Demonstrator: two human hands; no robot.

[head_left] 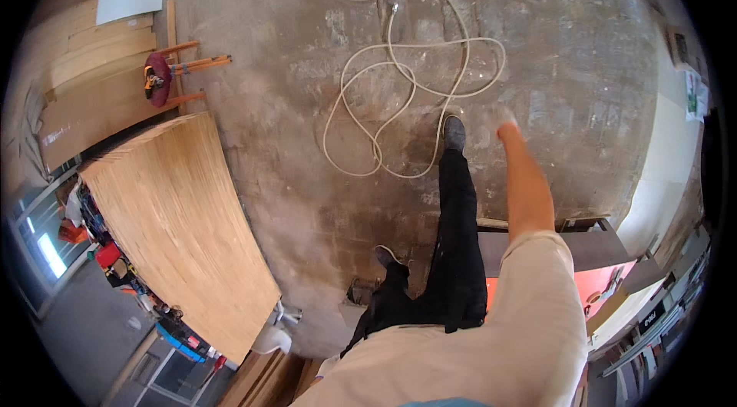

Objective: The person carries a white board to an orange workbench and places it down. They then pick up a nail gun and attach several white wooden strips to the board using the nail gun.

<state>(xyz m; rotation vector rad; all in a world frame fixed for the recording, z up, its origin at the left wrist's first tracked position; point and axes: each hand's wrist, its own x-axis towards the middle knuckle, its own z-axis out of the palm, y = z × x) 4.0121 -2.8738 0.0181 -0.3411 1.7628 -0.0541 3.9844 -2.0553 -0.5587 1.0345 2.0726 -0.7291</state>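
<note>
1. Showing only as a blur, the person's right hand (pixel 506 127) hung over the patchy concrete floor (pixel 576 100), at the end of a forearm bare below a cream sleeve (pixel 537 292).
2. From where I stood, I could not tell whether its grip was apart or together, or whether anything sat in it; the left hand was out of my sight, so its grip I could not tell either.
3. Nearest to the right hand was a pale hose (pixel 466 42), which lay on the floor in loose, crossing loops, ahead and to the left.
4. The right shoe (pixel 454 133) stood forward, just beside one strand of the hose; the left shoe (pixel 388 255) was farther back.
5. Off to the person's left stood a broad, light wooden surface (pixel 180 230), with a jumble of tools (pixel 115 261) along its far side.
6. Beyond it, a maroon-seated stool (pixel 207 63) with orange legs bore a yellow-and-black tool (pixel 150 81).
</note>
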